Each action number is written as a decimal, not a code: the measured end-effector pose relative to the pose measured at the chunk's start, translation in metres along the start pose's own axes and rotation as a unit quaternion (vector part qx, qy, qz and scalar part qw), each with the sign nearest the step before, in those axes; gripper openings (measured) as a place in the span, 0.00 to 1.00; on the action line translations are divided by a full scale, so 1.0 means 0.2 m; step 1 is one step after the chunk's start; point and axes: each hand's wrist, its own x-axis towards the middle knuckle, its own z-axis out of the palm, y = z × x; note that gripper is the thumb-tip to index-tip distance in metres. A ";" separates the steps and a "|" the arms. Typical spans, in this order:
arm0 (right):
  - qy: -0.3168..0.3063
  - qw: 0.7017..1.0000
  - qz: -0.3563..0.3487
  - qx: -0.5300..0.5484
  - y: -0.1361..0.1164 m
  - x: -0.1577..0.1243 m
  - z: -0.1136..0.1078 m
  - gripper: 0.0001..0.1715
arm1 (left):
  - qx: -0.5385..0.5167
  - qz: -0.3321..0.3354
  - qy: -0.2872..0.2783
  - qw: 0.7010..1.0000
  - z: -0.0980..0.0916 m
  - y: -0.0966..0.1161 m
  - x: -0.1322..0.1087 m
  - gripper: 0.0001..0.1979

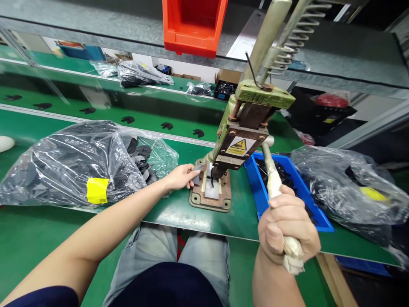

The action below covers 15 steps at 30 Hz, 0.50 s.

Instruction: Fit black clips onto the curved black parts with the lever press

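Note:
My left hand (183, 176) pinches a flat dark grey piece (196, 175) at the left side of the press base (226, 197). My right hand (289, 224) is wrapped round the taped lever (273, 181) of the green hand press (244, 123). Under the ram, a dark curved part (212, 182) stands at the light metal plate (211, 190) on the base; exactly how it sits there I cannot tell. Left of the press lies a clear plastic bag (64, 157) with many dark grey pieces (140, 155) showing at its mouth.
A blue bin (255, 187) of black parts stands right of the press, beside another plastic bag (351, 179). Dark curved parts (128, 120) lie in a row on the green belt (108, 104) behind. An orange bin (194, 40) hangs over the shelf edge (128, 38) above.

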 end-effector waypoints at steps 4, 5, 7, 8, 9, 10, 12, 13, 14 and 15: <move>-0.009 1.000 -0.004 0.007 0.00 0.00 0.00 0.15 | 0.017 0.015 -0.050 0.998 0.02 0.04 0.04 0.15; -0.009 1.000 -0.005 0.008 0.00 0.01 0.00 0.15 | 0.022 0.016 -0.055 0.998 0.03 0.04 0.05 0.15; -0.002 1.000 -0.006 0.008 0.00 0.01 0.00 0.15 | 0.031 0.014 -0.060 0.998 0.03 0.04 0.07 0.15; 0.000 1.000 -0.003 0.006 -0.01 0.01 0.01 0.15 | 0.037 0.013 -0.060 0.997 0.03 0.04 0.08 0.15; 0.002 1.000 -0.002 0.006 -0.01 0.01 0.01 0.15 | 0.043 0.013 -0.058 0.997 0.03 0.04 0.09 0.15; 0.003 1.000 -0.002 0.006 -0.01 0.01 0.01 0.16 | 0.049 0.013 -0.055 0.997 0.03 0.04 0.09 0.14; 0.006 1.000 0.000 0.006 -0.01 0.00 0.01 0.16 | 0.058 0.009 -0.051 0.997 0.03 0.05 0.10 0.13; 0.008 1.000 0.004 0.005 -0.01 0.00 0.01 0.16 | 0.059 0.004 -0.050 0.997 0.03 0.05 0.10 0.12; 0.013 1.000 0.006 0.005 -0.01 0.00 0.02 0.16 | 0.056 -0.004 -0.051 0.997 0.03 0.05 0.10 0.12; 0.019 1.000 0.007 0.006 -0.01 0.00 0.02 0.16 | 0.049 -0.014 -0.054 0.997 0.04 0.06 0.10 0.12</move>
